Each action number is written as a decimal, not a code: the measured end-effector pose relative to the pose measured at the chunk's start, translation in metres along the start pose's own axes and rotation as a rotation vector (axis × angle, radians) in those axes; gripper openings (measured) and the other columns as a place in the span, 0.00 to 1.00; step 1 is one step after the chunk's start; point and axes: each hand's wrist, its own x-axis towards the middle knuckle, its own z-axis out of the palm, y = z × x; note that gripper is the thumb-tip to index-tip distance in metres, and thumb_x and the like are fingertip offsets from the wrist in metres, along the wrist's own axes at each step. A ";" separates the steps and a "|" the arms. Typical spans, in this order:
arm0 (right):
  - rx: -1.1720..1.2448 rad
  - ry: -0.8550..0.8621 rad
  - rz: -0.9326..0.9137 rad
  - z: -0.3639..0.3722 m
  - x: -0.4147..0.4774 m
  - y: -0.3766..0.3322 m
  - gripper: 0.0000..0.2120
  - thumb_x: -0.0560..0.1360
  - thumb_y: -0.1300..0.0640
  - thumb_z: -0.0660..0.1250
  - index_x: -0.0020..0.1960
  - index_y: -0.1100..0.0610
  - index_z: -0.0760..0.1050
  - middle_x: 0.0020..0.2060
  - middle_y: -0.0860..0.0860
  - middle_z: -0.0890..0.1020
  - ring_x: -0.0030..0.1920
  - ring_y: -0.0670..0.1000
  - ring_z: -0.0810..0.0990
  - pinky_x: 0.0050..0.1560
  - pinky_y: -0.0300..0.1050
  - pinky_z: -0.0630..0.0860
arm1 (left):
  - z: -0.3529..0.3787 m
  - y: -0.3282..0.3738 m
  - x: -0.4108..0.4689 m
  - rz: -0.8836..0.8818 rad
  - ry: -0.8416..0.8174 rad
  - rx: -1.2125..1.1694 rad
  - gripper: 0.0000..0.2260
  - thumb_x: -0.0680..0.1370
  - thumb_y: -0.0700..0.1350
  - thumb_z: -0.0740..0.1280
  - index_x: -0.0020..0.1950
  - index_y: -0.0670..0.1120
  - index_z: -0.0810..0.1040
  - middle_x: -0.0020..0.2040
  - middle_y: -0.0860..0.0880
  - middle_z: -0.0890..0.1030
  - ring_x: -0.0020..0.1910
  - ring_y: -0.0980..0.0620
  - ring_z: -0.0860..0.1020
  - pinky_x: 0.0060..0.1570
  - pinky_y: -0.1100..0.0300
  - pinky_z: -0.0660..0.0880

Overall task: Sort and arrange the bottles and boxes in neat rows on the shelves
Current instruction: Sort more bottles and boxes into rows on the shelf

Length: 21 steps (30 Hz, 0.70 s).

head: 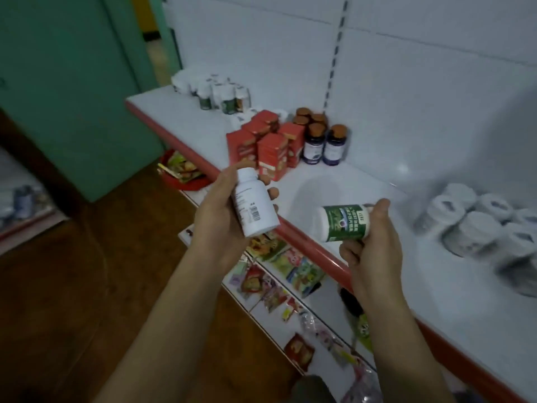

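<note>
The white shelf (334, 181) with its red front edge is smooth and glossy. On it stand red cardboard boxes (271, 155) with square corners. Your left hand (216, 210) wraps around a round white plastic bottle (255, 202), cap up, above the shelf edge. Your right hand (374, 242) grips a green-labelled bottle (344, 222), turned sideways.

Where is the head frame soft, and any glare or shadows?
Head view: the white jars at right are smeared by blur; the white bottle in the left hand and green-label bottle in the right hand are fairly sharp. Head view: dim light, a small glare spot on the shelf, a soft shadow beside it.
</note>
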 end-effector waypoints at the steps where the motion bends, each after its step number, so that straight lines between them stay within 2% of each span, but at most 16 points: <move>1: -0.034 -0.050 0.020 0.024 0.005 0.008 0.16 0.83 0.39 0.58 0.49 0.49 0.75 0.34 0.45 0.79 0.32 0.42 0.77 0.31 0.36 0.73 | -0.016 0.014 0.007 0.022 0.046 -0.022 0.16 0.79 0.53 0.65 0.62 0.45 0.80 0.49 0.44 0.83 0.46 0.45 0.84 0.46 0.50 0.81; 3: -0.052 -0.152 0.048 0.068 0.018 0.024 0.16 0.82 0.39 0.59 0.51 0.51 0.76 0.38 0.48 0.82 0.37 0.46 0.80 0.38 0.41 0.77 | -0.045 0.037 0.024 0.071 0.138 -0.049 0.15 0.78 0.52 0.66 0.60 0.45 0.81 0.46 0.45 0.83 0.42 0.47 0.84 0.44 0.51 0.81; 4: -0.031 -0.205 0.055 0.090 0.024 0.032 0.16 0.81 0.39 0.61 0.51 0.52 0.76 0.39 0.51 0.81 0.39 0.50 0.79 0.41 0.45 0.76 | -0.058 0.047 0.033 0.098 0.179 -0.057 0.15 0.76 0.52 0.67 0.58 0.45 0.81 0.45 0.45 0.82 0.40 0.48 0.83 0.42 0.52 0.81; 6: 0.014 -0.313 0.050 0.132 0.040 0.045 0.17 0.78 0.39 0.64 0.52 0.53 0.76 0.40 0.53 0.78 0.38 0.53 0.74 0.38 0.45 0.73 | -0.082 0.070 0.051 0.153 0.227 -0.060 0.15 0.75 0.51 0.67 0.58 0.45 0.80 0.44 0.45 0.81 0.42 0.48 0.81 0.45 0.52 0.82; 8: 0.007 -0.397 0.039 0.177 0.057 0.054 0.19 0.75 0.40 0.64 0.54 0.55 0.76 0.39 0.52 0.78 0.35 0.49 0.73 0.31 0.42 0.71 | -0.103 0.096 0.072 0.208 0.263 -0.047 0.15 0.76 0.48 0.66 0.60 0.44 0.80 0.46 0.44 0.80 0.44 0.47 0.80 0.50 0.49 0.79; 10: -0.014 -0.462 0.044 0.223 0.072 0.059 0.18 0.74 0.42 0.65 0.54 0.55 0.77 0.41 0.51 0.81 0.37 0.49 0.77 0.33 0.43 0.75 | -0.117 0.123 0.093 0.276 0.303 -0.021 0.15 0.75 0.45 0.63 0.60 0.44 0.79 0.48 0.43 0.80 0.47 0.45 0.80 0.54 0.47 0.76; 12: 0.042 -0.505 0.071 0.265 0.089 0.062 0.17 0.74 0.44 0.67 0.55 0.55 0.78 0.46 0.54 0.83 0.40 0.52 0.80 0.38 0.48 0.79 | -0.131 0.149 0.116 0.323 0.332 0.009 0.13 0.76 0.44 0.61 0.58 0.46 0.79 0.48 0.43 0.80 0.51 0.42 0.77 0.56 0.46 0.74; 14: 0.080 -0.512 0.103 0.304 0.109 0.067 0.16 0.76 0.47 0.68 0.58 0.56 0.78 0.51 0.58 0.83 0.42 0.54 0.81 0.42 0.50 0.80 | -0.141 0.171 0.140 0.362 0.348 0.046 0.12 0.81 0.42 0.57 0.57 0.48 0.79 0.48 0.44 0.81 0.53 0.41 0.76 0.57 0.47 0.74; 17: 0.135 -0.449 0.116 0.347 0.141 0.075 0.11 0.81 0.54 0.66 0.61 0.57 0.77 0.57 0.61 0.81 0.43 0.52 0.84 0.46 0.49 0.82 | -0.154 0.189 0.177 0.363 0.367 0.091 0.13 0.82 0.42 0.55 0.57 0.49 0.79 0.48 0.44 0.81 0.51 0.44 0.78 0.54 0.48 0.77; 21: 0.096 -0.272 0.003 0.383 0.186 0.089 0.09 0.83 0.58 0.65 0.62 0.57 0.77 0.56 0.62 0.80 0.40 0.51 0.82 0.46 0.48 0.83 | -0.174 0.201 0.244 0.263 0.303 0.102 0.12 0.82 0.41 0.56 0.58 0.48 0.78 0.47 0.46 0.81 0.47 0.46 0.79 0.48 0.50 0.79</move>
